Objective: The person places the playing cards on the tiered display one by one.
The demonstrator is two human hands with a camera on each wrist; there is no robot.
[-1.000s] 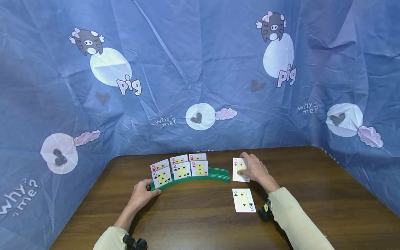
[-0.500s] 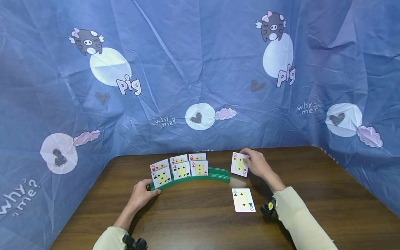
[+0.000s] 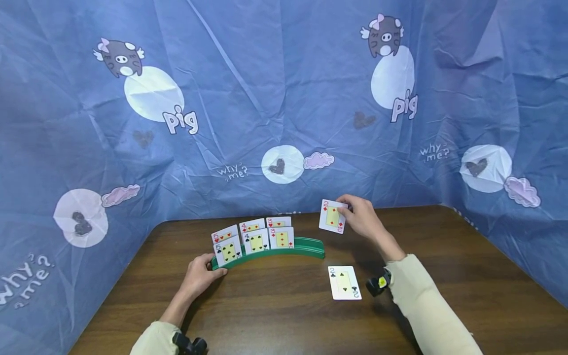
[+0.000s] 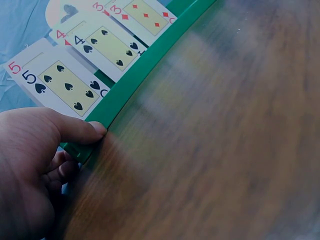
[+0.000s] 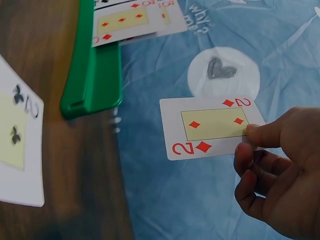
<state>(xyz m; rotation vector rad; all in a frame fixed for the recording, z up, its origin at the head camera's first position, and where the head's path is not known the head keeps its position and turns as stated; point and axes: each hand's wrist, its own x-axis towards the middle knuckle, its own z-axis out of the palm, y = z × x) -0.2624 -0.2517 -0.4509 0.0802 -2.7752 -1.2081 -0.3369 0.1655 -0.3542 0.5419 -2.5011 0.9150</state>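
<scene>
Between thumb and fingers my right hand (image 3: 365,219) pinches the two of diamonds (image 3: 332,217) by its right edge, raised above the table and facing me. The left hand (image 3: 198,277) grips the left end of a curved green card holder (image 3: 306,249), thumb in front, as the left wrist view also shows. Standing in the holder's front row are a five of spades (image 4: 68,87), a four of spades (image 4: 107,47) and a three of diamonds (image 3: 281,238). Behind them, partly covered, stand a five of hearts (image 3: 225,234), a four of diamonds (image 3: 252,226) and a three of hearts (image 3: 278,222).
A two of clubs (image 3: 344,283) lies face up on the brown wooden table (image 3: 266,315), nearer to me than the holder's right end. Blue patterned cloth (image 3: 284,98) hangs behind the table and along both sides.
My right hand has picked the two of diamonds up off the table, raising it and carrying it slightly left. The left hand has stayed on the holder's end.
</scene>
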